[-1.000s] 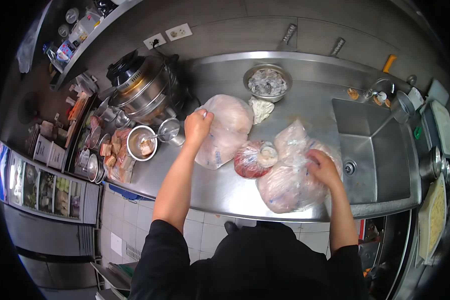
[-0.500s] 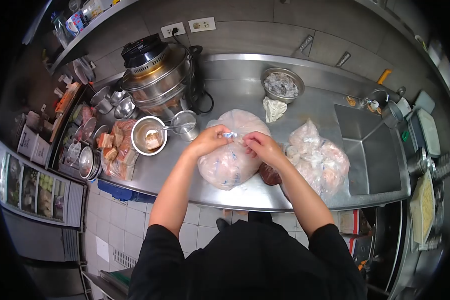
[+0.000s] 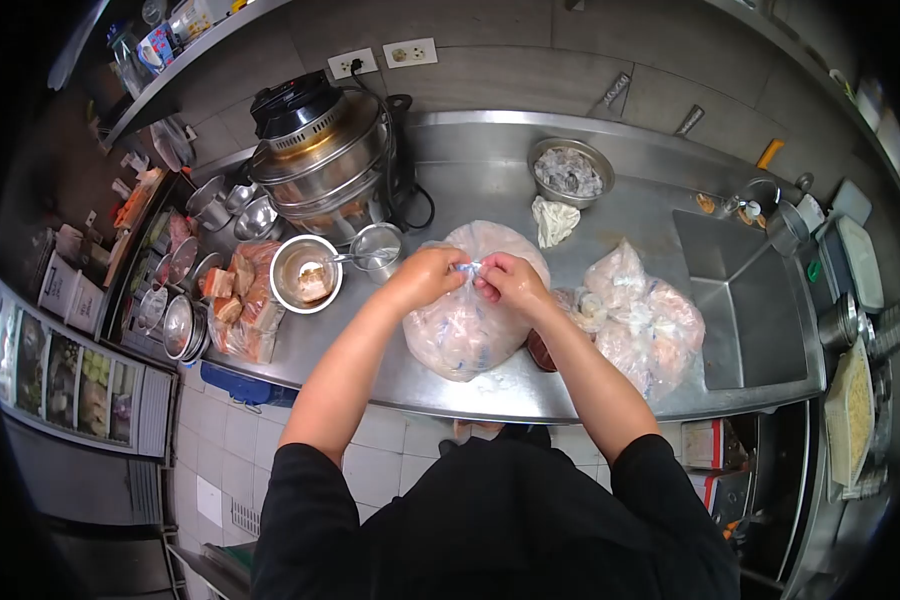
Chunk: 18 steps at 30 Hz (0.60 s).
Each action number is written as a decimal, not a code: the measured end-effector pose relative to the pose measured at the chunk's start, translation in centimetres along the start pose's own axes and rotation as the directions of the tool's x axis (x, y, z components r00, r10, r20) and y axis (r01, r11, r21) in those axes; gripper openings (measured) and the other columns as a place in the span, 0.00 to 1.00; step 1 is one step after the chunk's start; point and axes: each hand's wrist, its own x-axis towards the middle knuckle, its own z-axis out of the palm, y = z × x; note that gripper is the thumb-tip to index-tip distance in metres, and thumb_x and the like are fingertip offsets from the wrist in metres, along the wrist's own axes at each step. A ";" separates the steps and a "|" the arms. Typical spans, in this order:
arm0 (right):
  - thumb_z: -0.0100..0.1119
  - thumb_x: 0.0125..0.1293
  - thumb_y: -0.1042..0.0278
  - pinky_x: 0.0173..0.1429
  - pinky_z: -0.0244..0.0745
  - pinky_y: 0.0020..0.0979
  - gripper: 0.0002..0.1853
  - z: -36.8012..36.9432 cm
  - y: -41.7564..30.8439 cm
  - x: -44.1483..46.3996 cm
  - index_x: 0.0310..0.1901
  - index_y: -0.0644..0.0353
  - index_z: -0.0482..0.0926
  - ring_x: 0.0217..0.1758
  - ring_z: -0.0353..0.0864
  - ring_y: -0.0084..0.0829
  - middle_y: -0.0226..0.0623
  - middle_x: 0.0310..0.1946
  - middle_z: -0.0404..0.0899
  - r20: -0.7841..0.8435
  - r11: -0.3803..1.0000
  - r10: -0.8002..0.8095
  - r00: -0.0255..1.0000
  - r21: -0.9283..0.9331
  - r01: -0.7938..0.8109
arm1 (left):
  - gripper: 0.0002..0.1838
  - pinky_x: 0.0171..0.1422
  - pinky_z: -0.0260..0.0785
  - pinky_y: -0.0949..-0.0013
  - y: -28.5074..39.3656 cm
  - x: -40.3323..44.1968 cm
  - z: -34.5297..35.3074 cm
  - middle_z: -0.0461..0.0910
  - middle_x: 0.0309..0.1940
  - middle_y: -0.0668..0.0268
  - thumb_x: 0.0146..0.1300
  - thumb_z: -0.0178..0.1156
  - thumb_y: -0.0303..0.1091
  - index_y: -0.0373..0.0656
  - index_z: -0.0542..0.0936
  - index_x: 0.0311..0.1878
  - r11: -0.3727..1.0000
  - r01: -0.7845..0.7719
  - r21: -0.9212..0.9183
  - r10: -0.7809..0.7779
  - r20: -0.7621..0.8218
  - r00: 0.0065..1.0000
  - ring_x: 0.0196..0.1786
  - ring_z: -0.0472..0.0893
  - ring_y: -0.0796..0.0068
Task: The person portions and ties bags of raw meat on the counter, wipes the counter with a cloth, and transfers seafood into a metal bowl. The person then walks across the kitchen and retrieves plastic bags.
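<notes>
Where the two hands meet, the twisted neck of a large clear bag point(image 3: 470, 335) is pinched from both sides. By the left hand point(image 3: 433, 277) the neck is gripped between closed fingers; by the right hand point(image 3: 513, 283) it is held likewise, with the fingers bent and the two hands almost touching. The bag, filled with pale pink contents, is rested on the steel counter point(image 3: 390, 375) directly in front of the person, its rounded body spread below and beyond the hands. Beneath the right forearm a red-filled bag point(image 3: 542, 352) is partly hidden, so that its outline cannot be fully traced; its contents are perhaps meat. To the right of it, a cluster of pale bags point(image 3: 655, 335) is placed near the sink point(image 3: 740, 340). Toward the back of the counter, a steel bowl point(image 3: 545, 192) of greyish pieces is set, with a crumpled white cloth point(image 3: 555, 221) just beside its near side. To the left of the large bag, a steel cup point(image 3: 378, 270) and a white-rimmed bowl point(image 3: 276, 285) holding a browned piece are seen; farther left, a bag of reddish chunks point(image 3: 260, 320) is laid. Behind these, a large steel appliance point(image 3: 315, 150) with a black top is stood against the wall.
</notes>
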 end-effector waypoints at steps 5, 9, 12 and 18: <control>0.54 0.70 0.70 0.34 0.74 0.24 0.06 -0.7 -0.2 0.3 0.44 0.60 0.77 0.28 0.76 0.20 0.31 0.32 0.81 0.031 0.999 -0.017 0.999 -0.046 0.019 | 0.08 0.43 0.74 0.52 1.7 1.6 -0.3 0.83 0.34 0.54 0.56 0.62 0.33 0.37 0.81 0.33 0.759 -0.273 0.591 0.334 0.006 0.943 0.36 0.81 0.49; 0.56 0.66 0.70 0.33 0.75 0.31 0.10 -1.4 1.1 0.8 0.48 0.57 0.75 0.27 0.79 0.29 0.37 0.27 0.80 -0.065 0.965 -0.179 0.982 -0.208 0.162 | 0.09 0.42 0.74 0.51 3.2 2.0 -1.7 0.82 0.30 0.55 0.56 0.61 0.35 0.38 0.79 0.30 0.682 -0.282 0.675 0.289 0.105 0.952 0.34 0.82 0.50; 0.60 0.62 0.66 0.35 0.77 0.40 0.13 -0.6 0.4 -0.1 0.48 0.55 0.76 0.28 0.82 0.42 0.45 0.27 0.81 -0.050 0.751 -0.388 0.920 -0.597 0.284 | 0.09 0.40 0.74 0.52 4.5 0.2 -3.4 0.81 0.25 0.55 0.56 0.61 0.37 0.40 0.79 0.29 0.627 -0.261 0.734 0.195 0.176 0.965 0.32 0.82 0.50; 0.64 0.57 0.61 0.41 0.77 0.47 0.11 -1.3 -1.0 1.8 0.40 0.53 0.80 0.34 0.83 0.48 0.45 0.30 0.82 -0.056 0.413 -0.580 0.813 -0.880 0.234 | 0.08 0.42 0.74 0.51 7.0 -4.3 -6.7 0.83 0.28 0.55 0.57 0.62 0.35 0.40 0.80 0.31 0.577 -0.081 0.813 -0.023 0.116 0.993 0.34 0.83 0.51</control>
